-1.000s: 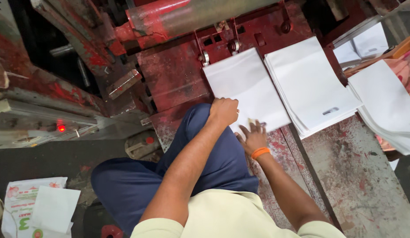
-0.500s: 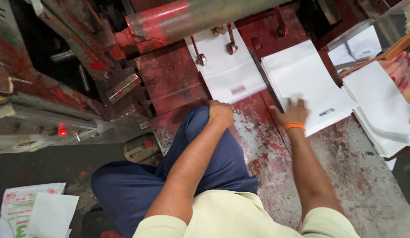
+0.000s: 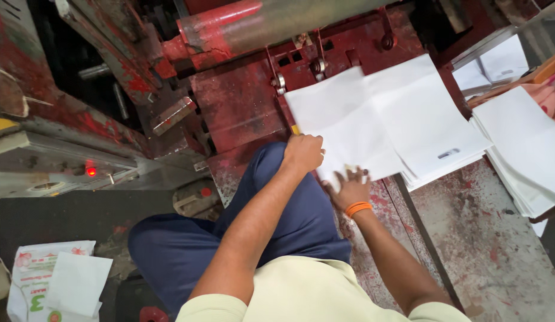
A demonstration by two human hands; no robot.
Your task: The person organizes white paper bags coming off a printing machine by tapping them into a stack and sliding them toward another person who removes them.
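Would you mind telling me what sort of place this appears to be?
Probably a printing or bag-making workshop: a red-stained machine bed with a roller, and stacks of white sheets by the right hand.

**A:** So where's everything sitting?

**B:** My left hand (image 3: 302, 152) rests on my knee (image 3: 271, 173), touching the near corner of the sheet (image 3: 343, 122) on the machine bed (image 3: 242, 107). My right hand (image 3: 349, 188) is just at 4 o'clock of the left, flat on that sheet's near edge.

**A:** And around that?

**B:** The stack (image 3: 423, 116) lies at 3 o'clock of the sheet, partly under it. A second stack (image 3: 525, 149) is further at 3 o'clock. The roller (image 3: 277, 21) runs across at 12. A bag (image 3: 51, 280) lies on the floor at 8 o'clock.
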